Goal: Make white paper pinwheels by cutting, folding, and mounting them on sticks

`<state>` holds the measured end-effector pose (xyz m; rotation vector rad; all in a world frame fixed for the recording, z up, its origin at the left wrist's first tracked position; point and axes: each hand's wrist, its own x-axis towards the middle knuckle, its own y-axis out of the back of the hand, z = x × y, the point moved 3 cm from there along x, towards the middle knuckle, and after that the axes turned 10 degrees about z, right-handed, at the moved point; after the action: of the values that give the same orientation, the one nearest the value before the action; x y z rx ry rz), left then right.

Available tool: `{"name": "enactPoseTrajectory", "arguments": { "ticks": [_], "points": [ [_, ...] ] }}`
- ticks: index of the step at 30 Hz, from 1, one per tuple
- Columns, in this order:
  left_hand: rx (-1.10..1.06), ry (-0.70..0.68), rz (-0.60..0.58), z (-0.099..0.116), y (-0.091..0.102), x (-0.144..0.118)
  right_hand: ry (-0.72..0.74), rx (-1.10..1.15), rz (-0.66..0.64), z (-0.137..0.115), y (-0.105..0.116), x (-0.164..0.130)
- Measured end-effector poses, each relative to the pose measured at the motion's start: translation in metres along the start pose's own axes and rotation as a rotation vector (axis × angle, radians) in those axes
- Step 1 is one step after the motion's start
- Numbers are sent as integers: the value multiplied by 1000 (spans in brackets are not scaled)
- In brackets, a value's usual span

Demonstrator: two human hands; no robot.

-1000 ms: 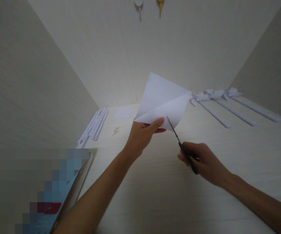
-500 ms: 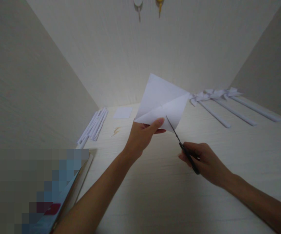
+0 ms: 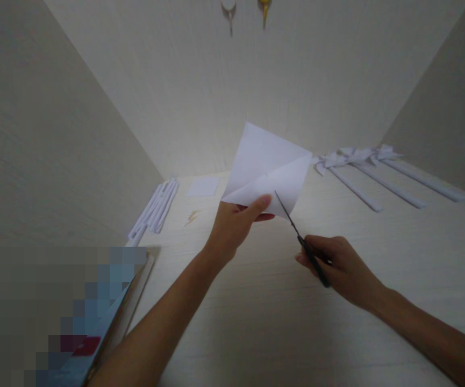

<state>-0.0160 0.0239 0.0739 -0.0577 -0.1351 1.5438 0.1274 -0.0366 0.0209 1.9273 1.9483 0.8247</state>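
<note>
left hand [image 3: 232, 228] pinches the folded paper [image 3: 266, 172] up off the counter [image 3: 256, 301] so the scissors [image 3: 300, 242] gripped in the right hand [image 3: 339, 269] can bite its lower edge

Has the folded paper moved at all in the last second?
Yes, slightly. The folded paper in the left hand has drifted a little left, its right corner drawing away from the paper pinwheels on the table.

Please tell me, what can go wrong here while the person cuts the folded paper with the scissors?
The left hand holds the folded paper by its lower edge, and its thumb lies close to the scissors blades, so it may get nicked. The paper is held in the air above the table, so it may bend and the cut by the right hand may go crooked.
</note>
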Motion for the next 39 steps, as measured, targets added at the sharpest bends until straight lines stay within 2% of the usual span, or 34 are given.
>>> {"name": "enactPoseTrajectory", "arguments": {
  "ticks": [39],
  "points": [
    [133, -78, -62, -1, 0, -2, -11, 31, -26, 1, 0, -1]
  ]
}}
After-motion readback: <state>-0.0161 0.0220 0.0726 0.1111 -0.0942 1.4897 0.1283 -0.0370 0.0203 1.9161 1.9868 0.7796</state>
